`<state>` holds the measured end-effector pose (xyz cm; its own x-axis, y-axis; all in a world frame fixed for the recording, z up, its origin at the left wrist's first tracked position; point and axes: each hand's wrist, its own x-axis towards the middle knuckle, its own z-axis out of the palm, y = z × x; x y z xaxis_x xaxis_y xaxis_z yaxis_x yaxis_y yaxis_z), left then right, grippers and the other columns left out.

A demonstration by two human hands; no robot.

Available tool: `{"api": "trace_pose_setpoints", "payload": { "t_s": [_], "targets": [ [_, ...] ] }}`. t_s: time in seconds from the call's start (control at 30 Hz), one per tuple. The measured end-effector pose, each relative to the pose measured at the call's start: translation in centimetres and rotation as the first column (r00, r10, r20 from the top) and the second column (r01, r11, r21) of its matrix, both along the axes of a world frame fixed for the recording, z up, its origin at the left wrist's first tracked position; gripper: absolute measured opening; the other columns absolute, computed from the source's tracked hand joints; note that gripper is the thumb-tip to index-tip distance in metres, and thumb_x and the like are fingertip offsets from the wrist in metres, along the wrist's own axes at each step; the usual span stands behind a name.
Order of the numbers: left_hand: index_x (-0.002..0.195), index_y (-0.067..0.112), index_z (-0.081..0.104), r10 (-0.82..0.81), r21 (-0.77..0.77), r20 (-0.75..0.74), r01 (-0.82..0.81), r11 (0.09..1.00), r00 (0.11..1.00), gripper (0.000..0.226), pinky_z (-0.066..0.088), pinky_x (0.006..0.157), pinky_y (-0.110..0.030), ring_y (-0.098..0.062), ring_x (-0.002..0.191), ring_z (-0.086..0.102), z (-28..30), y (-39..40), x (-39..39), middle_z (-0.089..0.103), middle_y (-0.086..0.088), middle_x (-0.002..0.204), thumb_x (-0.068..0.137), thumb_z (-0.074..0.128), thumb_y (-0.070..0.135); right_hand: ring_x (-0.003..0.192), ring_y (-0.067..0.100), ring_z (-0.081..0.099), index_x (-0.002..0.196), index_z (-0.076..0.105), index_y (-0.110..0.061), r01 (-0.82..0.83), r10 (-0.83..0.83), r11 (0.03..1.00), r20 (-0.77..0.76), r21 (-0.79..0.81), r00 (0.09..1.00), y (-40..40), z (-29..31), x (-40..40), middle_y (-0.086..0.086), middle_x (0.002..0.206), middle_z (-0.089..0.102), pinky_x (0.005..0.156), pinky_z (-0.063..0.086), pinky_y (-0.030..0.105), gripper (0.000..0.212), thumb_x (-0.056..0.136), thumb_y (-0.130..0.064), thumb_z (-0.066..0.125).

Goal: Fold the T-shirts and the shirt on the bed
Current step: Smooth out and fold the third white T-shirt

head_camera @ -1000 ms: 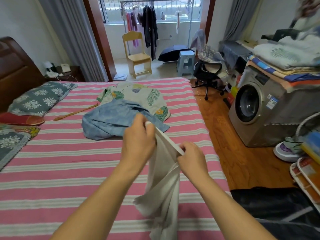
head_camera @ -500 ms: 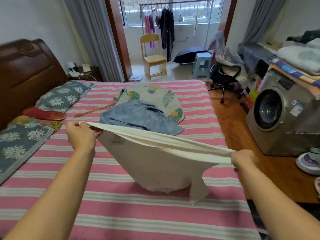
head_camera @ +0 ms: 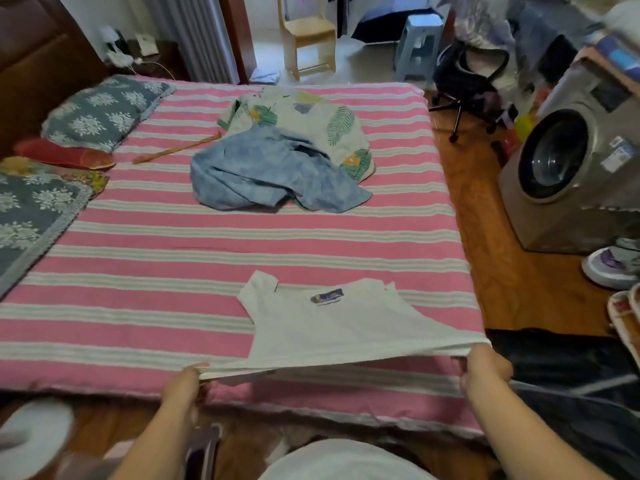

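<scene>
1. A crumpled blue denim-look shirt [head_camera: 263, 171] is lying mid-bed, overlapping a leaf-print T-shirt [head_camera: 332, 123].
2. A thin tan stick [head_camera: 176, 149] is lying just left of them.
3. The pink striped bed [head_camera: 145, 244] is showing bare sheet between that pile and the white cotton T-shirt [head_camera: 332, 327] near its foot edge.
4. The left hand [head_camera: 183, 386] and right hand [head_camera: 485, 370] are each pinching a hem corner in curled fingers, stretching it taut.

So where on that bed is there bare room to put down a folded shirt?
The wide striped stretch between the white T-shirt and the blue shirt is free, also left of the white one. The pillows crowd the left edge; the leaf-print shirt fills the far middle.
</scene>
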<state>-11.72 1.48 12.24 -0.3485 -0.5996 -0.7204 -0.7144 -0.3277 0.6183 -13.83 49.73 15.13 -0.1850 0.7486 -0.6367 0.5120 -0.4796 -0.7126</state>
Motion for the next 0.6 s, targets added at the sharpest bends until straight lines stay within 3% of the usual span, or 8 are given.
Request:
{"api": "trace_pose_setpoints", "payload": {
  "t_s": [0.07, 0.13, 0.23, 0.3, 0.37, 0.43, 0.5, 0.6],
  "targets": [
    [0.093, 0.008, 0.063, 0.003, 0.066, -0.010, -0.003, 0.998, 1.000, 0.019, 0.049, 0.052, -0.029, -0.024, 0.058, 0.058, -0.1, 1.4, 0.6, 0.062, -0.013, 0.071, 0.098, 0.046, 0.002, 0.096, 0.033, 0.064, 0.126, 0.060, -0.010, 0.068, -0.065, 0.991, 0.027, -0.111, 0.998, -1.0, -0.8, 0.9, 0.010, 0.115, 0.062, 0.083, 0.059, 0.046, 0.032, 0.094, -0.014, 0.058],
    [0.093, 0.006, 0.059, 0.024, 0.065, -0.035, -0.021, 0.998, 0.999, 0.024, 0.047, 0.044, -0.026, -0.024, 0.051, 0.050, 0.0, 2.3, 0.8, 0.054, -0.015, 0.064, 0.098, 0.039, -0.006, 0.091, 0.034, 0.061, 0.115, 0.057, -0.009, -0.278, 0.253, 0.950, 0.173, 0.140, 0.952, -2.1, -0.7, 1.8, 0.011, 0.110, 0.062, 0.082, 0.055, 0.043, 0.022, 0.093, -0.006, 0.057],
    [0.089, 0.002, 0.054, 0.080, -0.011, 0.023, -0.079, 0.997, 0.997, 0.028, 0.048, 0.052, -0.034, -0.024, 0.054, 0.046, -0.4, 1.9, 1.7, 0.053, -0.016, 0.058, 0.096, 0.032, -0.013, 0.090, 0.029, 0.060, 0.130, 0.049, -0.020, -0.729, 0.619, 0.648, 0.405, 0.220, 0.672, -1.7, -2.7, 3.8, 0.007, 0.101, 0.061, 0.075, 0.051, 0.041, 0.043, 0.093, 0.003, 0.052],
    [0.096, 0.002, 0.058, 0.075, -0.036, 0.061, -0.073, 0.997, 0.995, 0.025, 0.055, 0.056, -0.040, -0.027, 0.063, 0.054, -0.9, 1.1, 2.7, 0.062, -0.015, 0.070, 0.097, 0.036, -0.010, 0.088, 0.028, 0.062, 0.124, 0.047, -0.027, -0.768, 0.650, 0.615, 0.436, 0.178, 0.622, -1.1, -3.6, 5.7, 0.007, 0.095, 0.062, 0.077, 0.054, 0.045, 0.037, 0.097, -0.001, 0.046],
    [0.097, 0.004, 0.062, 0.061, -0.037, 0.095, -0.058, 0.998, 0.994, 0.023, 0.056, 0.045, -0.041, -0.032, 0.067, 0.057, -1.8, 0.3, 4.1, 0.062, -0.020, 0.085, 0.095, 0.042, -0.008, 0.080, 0.026, 0.061, 0.107, 0.046, -0.023, -0.771, 0.636, 0.619, 0.481, 0.149, 0.603, -0.3, -3.9, 8.0, 0.008, 0.087, 0.061, 0.069, 0.054, 0.043, 0.027, 0.095, 0.001, 0.049],
    [0.097, 0.001, 0.064, -0.002, -0.063, 0.167, 0.012, 0.998, 0.986, 0.020, 0.054, 0.057, -0.040, -0.033, 0.071, 0.057, -2.8, -0.2, 5.7, 0.061, -0.020, 0.086, 0.095, 0.046, -0.007, 0.078, 0.031, 0.062, 0.098, 0.052, -0.013, -0.754, 0.642, 0.647, 0.454, 0.110, 0.617, 0.2, -4.3, 10.4, 0.014, 0.087, 0.063, 0.069, 0.056, 0.050, 0.019, 0.092, 0.005, 0.054],
    [0.100, -0.002, 0.066, -0.013, -0.065, 0.237, 0.030, 0.997, 0.972, 0.018, 0.050, 0.071, -0.043, -0.032, 0.072, 0.057, -3.5, -0.5, 7.1, 0.061, -0.018, 0.082, 0.094, 0.050, -0.007, 0.087, 0.038, 0.066, 0.103, 0.061, -0.004, -0.631, 0.612, 0.774, 0.312, -0.049, 0.727, -0.1, -4.5, 12.0, 0.020, 0.092, 0.067, 0.082, 0.057, 0.056, 0.014, 0.095, 0.005, 0.053],
    [0.099, 0.001, 0.064, -0.010, 0.009, 0.270, 0.008, 1.000, 0.963, 0.018, 0.051, 0.067, -0.038, -0.029, 0.070, 0.057, -3.8, -0.6, 8.3, 0.061, -0.016, 0.083, 0.091, 0.053, -0.011, 0.099, 0.035, 0.069, 0.108, 0.065, -0.004, -0.341, 0.408, 0.873, 0.139, -0.349, 0.902, -0.8, -3.8, 13.3, 0.020, 0.100, 0.072, 0.095, 0.055, 0.052, 0.017, 0.100, 0.003, 0.051]
  ]
}}
